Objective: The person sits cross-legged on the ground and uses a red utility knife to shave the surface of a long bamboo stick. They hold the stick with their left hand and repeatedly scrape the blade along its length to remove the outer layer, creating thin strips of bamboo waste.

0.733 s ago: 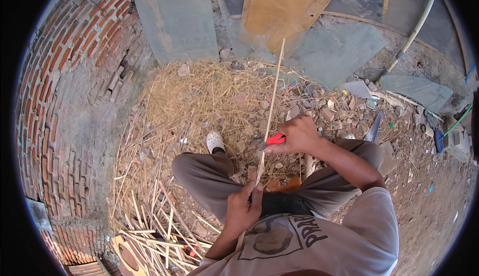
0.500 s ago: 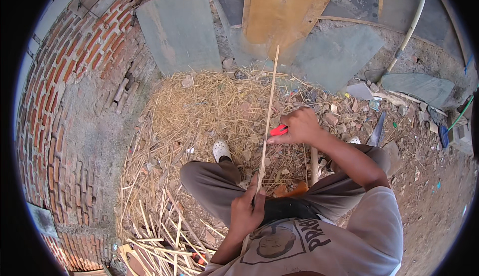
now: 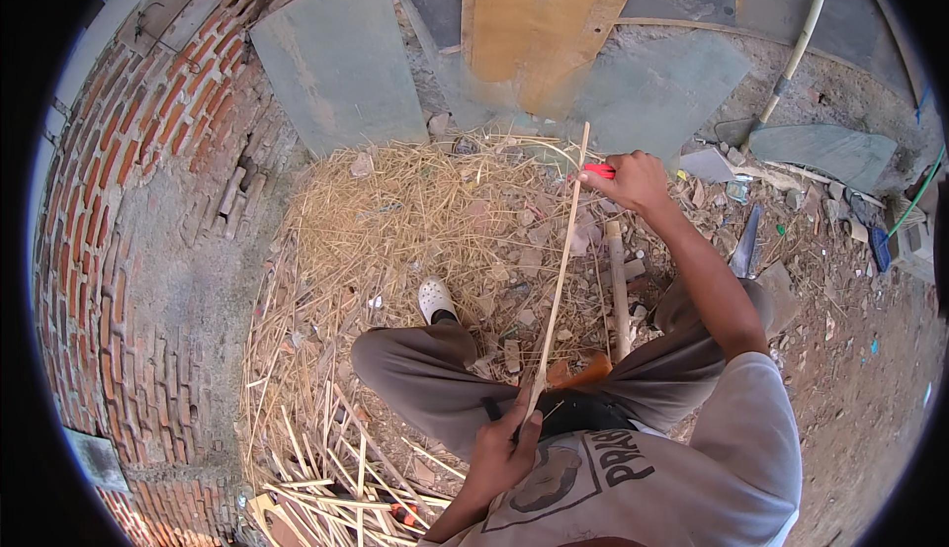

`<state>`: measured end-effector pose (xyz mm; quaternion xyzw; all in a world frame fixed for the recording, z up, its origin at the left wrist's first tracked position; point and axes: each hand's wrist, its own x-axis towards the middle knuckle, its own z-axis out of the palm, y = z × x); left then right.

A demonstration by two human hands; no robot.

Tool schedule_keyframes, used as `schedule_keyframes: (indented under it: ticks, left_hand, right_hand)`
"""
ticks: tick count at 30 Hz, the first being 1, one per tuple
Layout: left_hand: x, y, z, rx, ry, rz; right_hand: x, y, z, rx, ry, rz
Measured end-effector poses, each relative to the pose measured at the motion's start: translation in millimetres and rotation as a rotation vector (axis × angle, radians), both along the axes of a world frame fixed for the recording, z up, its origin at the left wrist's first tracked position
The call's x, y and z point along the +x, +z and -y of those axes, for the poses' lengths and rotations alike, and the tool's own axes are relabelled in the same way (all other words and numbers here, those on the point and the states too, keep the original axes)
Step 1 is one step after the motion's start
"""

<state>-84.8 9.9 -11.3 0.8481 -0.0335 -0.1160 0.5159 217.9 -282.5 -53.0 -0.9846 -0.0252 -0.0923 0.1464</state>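
Lying below held strip (image 3: 562, 275): straw (image 3: 376, 201), rubble (image 3: 532, 261); stick pile (image 3: 361, 486) leftward.

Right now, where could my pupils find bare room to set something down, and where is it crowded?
Mostly bare brown dirt lies right of the grey short-sleeved shirt, with a few scraps. Crowded: dry straw-coloured shavings lie around the white perforated clog; long pale wooden strips heap left of the bare left hand.

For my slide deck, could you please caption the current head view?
Left hand holds a pale strip; right hand grips a red tool near its far end.
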Motion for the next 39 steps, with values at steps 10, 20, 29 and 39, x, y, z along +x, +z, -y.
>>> schedule_keyframes:
  ticks: [10,20,29,39]
  left_hand:
    - [-4,0,-22,-0.268,0.185,-0.254]
    - [39,17,2,-0.426,0.13,-0.179]
    - [41,8,7,-0.314,0.203,-0.379]
    - [33,17,7,-0.282,0.054,-0.217]
  right_hand:
    - [4,-9,25,0.172,-0.189,-0.118]
    - [-120,23,-94,0.182,0.62,0.141]
    - [-108,6,-81,0.189,0.488,0.191]
    - [-65,10,-62,0.109,0.328,0.273]
